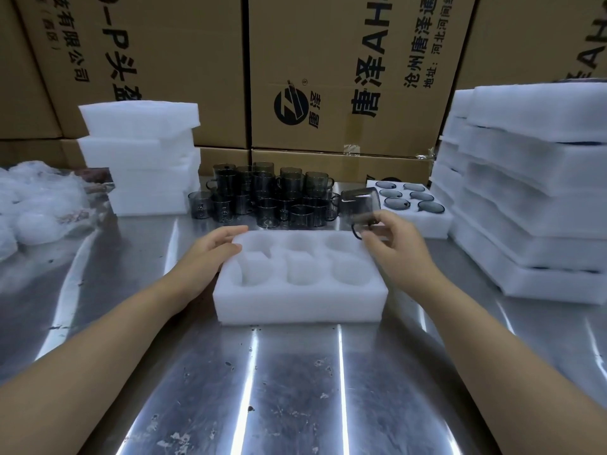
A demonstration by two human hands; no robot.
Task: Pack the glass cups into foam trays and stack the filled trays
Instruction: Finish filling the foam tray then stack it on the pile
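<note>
- Bare forearms reached in over the scuffed steel table [295, 389], framing an empty foam tray [300, 303] set square in front of the person, apparently so all six pockets were within easy reach.
- Its left hand [210, 247] lay open, fingers flat on the tray's far-left corner, holding nothing; it looked to be steadying the light foam.
- Pinched by the handle, a smoky glass cup [361, 203] hung tilted from the closed right hand [391, 241], above the tray's far-right pocket.
- Loose cups [262, 195] clustered just behind the tray, a filled tray [410, 205] beside them, blank trays [144, 156] left, packed stacks [525, 192] right.
</note>
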